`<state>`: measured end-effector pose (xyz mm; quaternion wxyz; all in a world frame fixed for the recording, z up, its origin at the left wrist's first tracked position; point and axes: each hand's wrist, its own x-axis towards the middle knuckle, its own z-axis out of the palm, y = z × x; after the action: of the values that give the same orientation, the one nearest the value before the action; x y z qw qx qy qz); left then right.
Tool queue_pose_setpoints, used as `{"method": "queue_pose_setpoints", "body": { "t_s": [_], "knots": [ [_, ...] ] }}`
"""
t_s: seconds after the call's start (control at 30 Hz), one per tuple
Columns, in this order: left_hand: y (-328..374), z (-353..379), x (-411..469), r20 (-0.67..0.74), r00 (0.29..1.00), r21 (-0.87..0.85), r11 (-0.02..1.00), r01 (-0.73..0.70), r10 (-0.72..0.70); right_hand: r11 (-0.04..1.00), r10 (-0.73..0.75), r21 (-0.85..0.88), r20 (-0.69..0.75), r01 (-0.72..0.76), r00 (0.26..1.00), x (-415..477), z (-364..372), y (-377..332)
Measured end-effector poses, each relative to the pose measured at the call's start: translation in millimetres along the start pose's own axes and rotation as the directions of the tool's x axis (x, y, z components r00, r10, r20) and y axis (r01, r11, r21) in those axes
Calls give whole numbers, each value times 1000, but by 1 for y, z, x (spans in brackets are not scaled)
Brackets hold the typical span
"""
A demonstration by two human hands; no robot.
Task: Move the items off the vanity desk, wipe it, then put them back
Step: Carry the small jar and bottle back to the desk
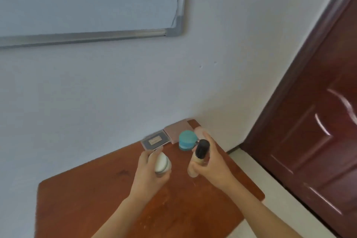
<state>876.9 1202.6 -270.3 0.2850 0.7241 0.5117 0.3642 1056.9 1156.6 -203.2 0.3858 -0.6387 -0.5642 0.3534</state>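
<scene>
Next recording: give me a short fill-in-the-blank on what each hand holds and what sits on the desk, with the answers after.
1. The left hand holds a small jar with a ____ lid.
2. The bottle in the right hand has a ____ cap.
3. The teal jar stands on the desk, held by ____ hand.

Missing words: white; black; neither.

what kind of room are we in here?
Probably a bedroom or dorm corner used as a vanity: a wooden desk against a white wall, cosmetics on it (teal jar), a white jar in the left hand, a bottle in the right hand. A dark red door stands beside it.
</scene>
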Motion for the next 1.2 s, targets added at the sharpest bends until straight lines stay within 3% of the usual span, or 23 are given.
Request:
{"method": "queue_pose_setpoints", "body": {
  "t_s": [0.17, 0.37, 0.63, 0.9, 1.07, 1.2],
  "knots": [
    [39, 37, -27, 195, 965, -104, 982, -156, 174, 994, 81, -58, -235, -97, 969, -89, -36, 16],
    [118, 101, -84, 424, 818, -248, 918, -308, 389, 974, 167, -54, -484, -220, 859, -209, -97, 32],
    [267, 226, -257, 592, 534, -468, 797, -380, 603, 914, 338, 135, -773, -382, 537, -464, -169, 60],
    [384, 304, -453, 612, 23, -733, 578, -358, 790, 821, 413, 312, -903, -478, 120, -686, -185, 84],
    [433, 340, -515, 557, -68, -801, 513, -309, 828, 735, 420, 407, -901, -542, -106, -760, -197, 98],
    [459, 374, -549, 557, -100, -808, 510, -296, 824, 711, 410, 426, -898, -559, -163, -787, -223, 112]
  ]
}}
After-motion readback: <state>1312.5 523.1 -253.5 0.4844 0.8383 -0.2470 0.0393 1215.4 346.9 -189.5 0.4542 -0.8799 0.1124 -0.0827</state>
